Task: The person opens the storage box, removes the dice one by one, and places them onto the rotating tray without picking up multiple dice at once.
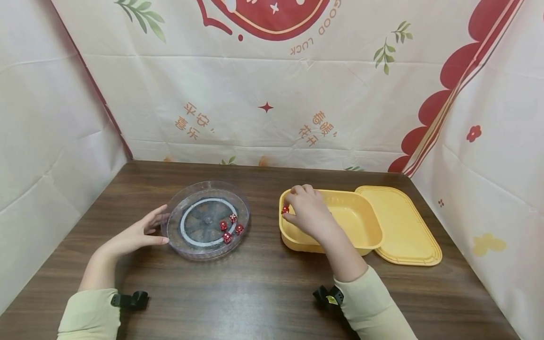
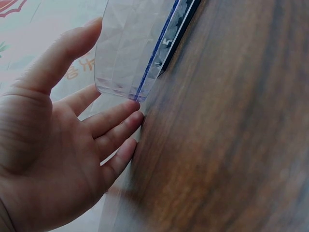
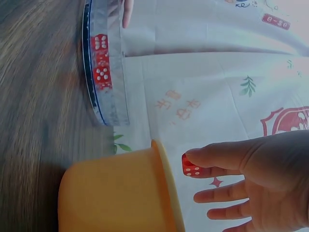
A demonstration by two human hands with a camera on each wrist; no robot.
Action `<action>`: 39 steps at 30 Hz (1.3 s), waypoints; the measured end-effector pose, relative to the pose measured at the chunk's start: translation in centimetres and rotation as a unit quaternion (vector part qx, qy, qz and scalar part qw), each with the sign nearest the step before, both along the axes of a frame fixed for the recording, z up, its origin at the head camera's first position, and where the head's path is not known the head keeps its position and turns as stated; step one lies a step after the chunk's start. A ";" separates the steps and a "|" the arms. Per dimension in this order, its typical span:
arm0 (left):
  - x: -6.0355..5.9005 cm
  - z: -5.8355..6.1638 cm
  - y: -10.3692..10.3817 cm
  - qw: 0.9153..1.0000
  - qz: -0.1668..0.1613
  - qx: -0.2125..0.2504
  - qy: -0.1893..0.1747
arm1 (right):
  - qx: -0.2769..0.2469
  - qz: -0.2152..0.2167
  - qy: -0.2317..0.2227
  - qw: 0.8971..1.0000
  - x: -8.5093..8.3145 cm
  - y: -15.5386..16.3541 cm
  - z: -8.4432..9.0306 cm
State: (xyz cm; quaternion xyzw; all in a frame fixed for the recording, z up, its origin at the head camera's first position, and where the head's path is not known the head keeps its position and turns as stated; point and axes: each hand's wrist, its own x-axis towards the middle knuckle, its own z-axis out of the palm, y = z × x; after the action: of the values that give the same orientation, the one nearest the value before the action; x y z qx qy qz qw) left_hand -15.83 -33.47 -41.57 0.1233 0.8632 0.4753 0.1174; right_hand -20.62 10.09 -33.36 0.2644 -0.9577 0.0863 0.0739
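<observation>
Taking the clear round dish [image 1: 207, 219] as the landmark: the left hand [image 1: 138, 234] lies flat against the dish's left wall, fingers straight and spread, their tips touching the clear plastic where it meets the wooden table [image 1: 255, 293], as the left wrist view shows; it steadies the dish without closing round anything. Inside the dish, toward its right and near side, sit four red dice [image 1: 230, 228] clustered close together, just inside the rim.

To the right of the dish, with a strip of bare table between, stands the yellow tub [image 1: 361, 222], and its flat yellow lid [image 1: 403, 231] lies further right, tucked under or against the tub's far edge; which of the two I cannot tell. The right hand [image 1: 309, 213] hovers over the tub's left end, the end nearest the dish, thumb and forefinger pinched on a single red die [image 1: 285, 209]. The right wrist view shows that die [image 3: 191, 166] held just above the tub's rim, clear of the wall.

From the held die, the dish lies straight to the left, across the gap, at about the same depth on the table. The right hand is the one carrying; the left is nearer the dish but occupied bracing it
</observation>
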 end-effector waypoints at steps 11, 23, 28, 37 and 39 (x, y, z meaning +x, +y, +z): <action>0.0 0.0 -0.1 1.000 -0.001 0.003 0.002 | 0.015 0.022 -0.001 1.000 -0.7 -2.2 -0.1; 0.0 -0.2 -0.2 1.000 0.006 0.002 -0.006 | 0.028 0.058 0.011 0.998 -1.1 -4.8 -0.6; 0.0 -0.1 -0.2 1.000 0.002 0.002 -0.003 | 0.030 0.069 0.003 0.997 -1.3 -5.7 -0.8; -0.1 -0.2 -0.2 1.000 0.004 0.003 -0.007 | 0.035 0.072 -0.013 0.997 -2.0 -7.0 -1.7; -0.1 -0.2 -0.3 1.000 0.006 0.003 -0.009 | 0.034 0.072 -0.017 0.997 -2.1 -7.3 -1.9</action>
State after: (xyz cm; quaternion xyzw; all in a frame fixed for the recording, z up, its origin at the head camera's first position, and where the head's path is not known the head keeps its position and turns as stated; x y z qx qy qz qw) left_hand -15.88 -33.73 -41.75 0.1142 0.8615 0.4793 0.1224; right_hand -22.72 2.77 -35.23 0.3340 -0.9395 0.0629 0.0422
